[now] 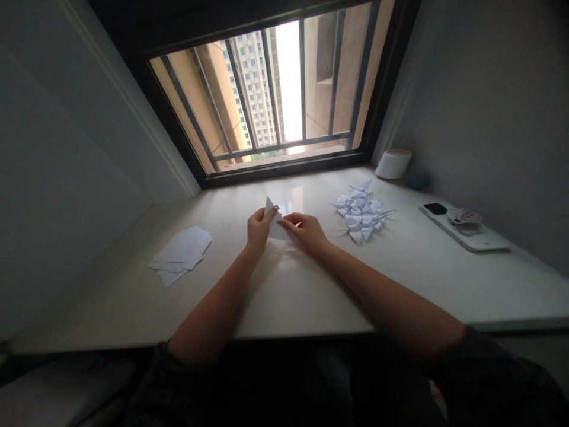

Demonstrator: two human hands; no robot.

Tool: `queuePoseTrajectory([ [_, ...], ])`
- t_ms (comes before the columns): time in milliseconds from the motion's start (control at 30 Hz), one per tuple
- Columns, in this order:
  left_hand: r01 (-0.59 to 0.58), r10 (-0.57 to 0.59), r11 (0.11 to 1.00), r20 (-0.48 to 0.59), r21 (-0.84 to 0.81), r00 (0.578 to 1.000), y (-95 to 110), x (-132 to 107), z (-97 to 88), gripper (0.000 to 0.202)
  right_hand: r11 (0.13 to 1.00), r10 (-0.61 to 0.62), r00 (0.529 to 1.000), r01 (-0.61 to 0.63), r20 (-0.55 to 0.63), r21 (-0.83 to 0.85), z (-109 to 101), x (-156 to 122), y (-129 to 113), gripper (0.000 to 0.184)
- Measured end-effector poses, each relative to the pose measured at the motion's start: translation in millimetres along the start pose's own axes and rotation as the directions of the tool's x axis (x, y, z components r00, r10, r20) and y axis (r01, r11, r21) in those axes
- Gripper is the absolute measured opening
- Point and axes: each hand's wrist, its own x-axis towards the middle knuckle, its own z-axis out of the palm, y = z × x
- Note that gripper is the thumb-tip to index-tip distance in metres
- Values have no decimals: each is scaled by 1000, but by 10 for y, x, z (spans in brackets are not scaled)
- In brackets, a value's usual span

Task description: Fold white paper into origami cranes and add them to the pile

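A folded sheet of white paper (276, 230) is held a little above the pale tabletop, between my two hands. My left hand (258, 228) is closed on its left side, the thumb lying across the upper part. With thumb and fingers, my right hand (309, 230) pinches the right side of the same paper. One pointed corner sticks up beyond the left thumb. To the right lies a heap of folded white paper figures (362, 210) with thin pointed ends. A loose stack of white paper sheets (182, 252) rests to the left.
The table (284, 296) runs up to a barred window (275, 89). At the right are a white container (393, 163), a small dark object (416, 180) and a white flat case (482, 240) with a dark panel and a roundish item on it. Walls flank both sides.
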Motion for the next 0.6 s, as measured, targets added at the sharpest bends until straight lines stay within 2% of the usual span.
queuePoseTrajectory([
  [67, 47, -48, 999, 76, 7, 996, 11, -12, -2, 38, 991, 84, 996, -84, 7, 108, 36, 6, 52, 41],
  [133, 79, -80, 997, 120, 12, 990, 33, -10, -18, 38, 982, 121, 993, -119, 1, 143, 49, 12, 85, 42],
  [267, 149, -149, 989, 161, 16, 976, 67, 12, -59, 38, 989, 91, 996, -89, -14, 114, 28, 8, 63, 39],
  [367, 188, -179, 980, 120, -67, 976, 57, 28, -68, 37, 993, 66, 998, -65, 2, 102, 10, -4, 0, 37],
  [467, 175, -171, 970, 42, -166, 984, 33, 40, -62, 40, 992, 61, 998, -61, 9, 115, 2, -13, -49, 36],
  [600, 217, -219, 957, 11, -191, 976, 26, 78, -70, 39, 996, 47, 999, -48, 16, 75, 7, -20, -44, 34],
])
